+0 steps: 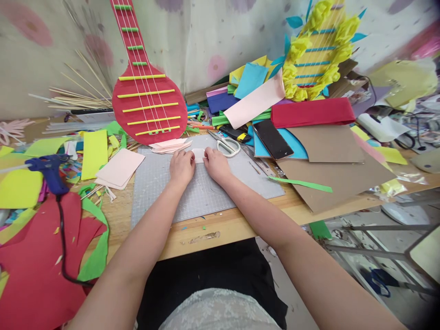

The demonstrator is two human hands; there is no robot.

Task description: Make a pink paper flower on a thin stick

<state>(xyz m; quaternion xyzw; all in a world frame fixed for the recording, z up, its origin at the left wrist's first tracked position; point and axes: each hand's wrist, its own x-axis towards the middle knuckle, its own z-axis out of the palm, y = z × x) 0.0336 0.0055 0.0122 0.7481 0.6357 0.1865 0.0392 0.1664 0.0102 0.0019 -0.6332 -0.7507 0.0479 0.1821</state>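
Note:
Between my two hands is a small pale pink piece of paper (199, 156), just above or on the grey cutting mat (165, 197). My left hand (182, 165) is closed on its left end, and my right hand (216, 163) is closed on its right end. Behind my left hand lies a stack of pink paper pieces (171, 145). White-handled scissors (229, 145) rest on the mat just beyond my right hand. More pink paper rectangles (120, 167) are piled left of the mat.
A red paper-covered instrument model (149, 105) leans at the back. A blue glue gun (50, 169) with a black cord lies left among paper scraps. A dark phone (273, 139), a red paper roll (312, 112) and brown cardboard (337, 178) are on the right.

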